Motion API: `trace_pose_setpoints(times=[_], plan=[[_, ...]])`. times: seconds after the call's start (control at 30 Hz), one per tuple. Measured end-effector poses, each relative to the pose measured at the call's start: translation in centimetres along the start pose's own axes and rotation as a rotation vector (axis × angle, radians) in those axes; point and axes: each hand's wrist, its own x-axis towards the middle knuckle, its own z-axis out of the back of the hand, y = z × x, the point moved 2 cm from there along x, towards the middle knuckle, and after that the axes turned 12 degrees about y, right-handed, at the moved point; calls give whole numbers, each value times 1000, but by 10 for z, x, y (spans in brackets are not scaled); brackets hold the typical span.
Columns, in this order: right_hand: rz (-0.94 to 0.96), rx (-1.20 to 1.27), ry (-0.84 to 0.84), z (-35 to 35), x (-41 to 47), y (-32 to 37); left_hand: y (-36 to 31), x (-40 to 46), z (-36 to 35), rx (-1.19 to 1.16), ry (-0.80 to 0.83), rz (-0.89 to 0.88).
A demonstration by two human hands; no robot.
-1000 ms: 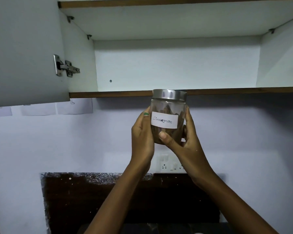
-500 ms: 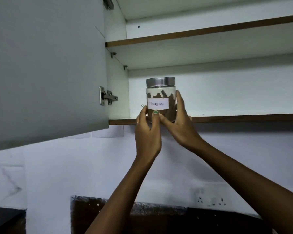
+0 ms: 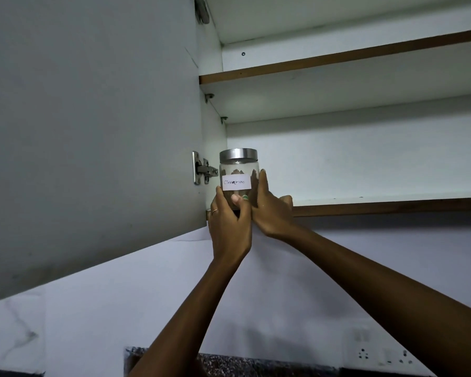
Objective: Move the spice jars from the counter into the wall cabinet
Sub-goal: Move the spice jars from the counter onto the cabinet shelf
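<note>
The cinnamon jar (image 3: 238,176), clear glass with a steel lid (image 3: 238,153) and a white handwritten label (image 3: 236,182), stands upright at the left end of the cabinet's lower shelf (image 3: 386,200), at its near edge; whether its base is resting on the board, I cannot tell, since the hands cover it. Brown sticks show through the glass. The left hand (image 3: 229,221) cups it from below and the left, thumb pressed on the front under the label, a ring on one finger. The right hand (image 3: 269,205) wraps the right side, its fingers (image 3: 263,183) lying together up the glass. Just left of the jar is a metal hinge (image 3: 203,170) on the open cabinet door (image 3: 93,131). An upper shelf (image 3: 337,59) runs above. Low on the white wall at the right sits a socket plate (image 3: 375,356), with a strip of dark speckled bench (image 3: 229,365) beneath.
</note>
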Motion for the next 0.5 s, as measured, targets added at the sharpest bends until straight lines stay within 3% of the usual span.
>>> trace_pose_setpoints(times=[0.2,0.5], plan=[[-105,-370,-47,-12,7,-1,5,4,-2,78,56,47],[-181,-474,-63,-14,10,0,1,18,-4,73,171,187]])
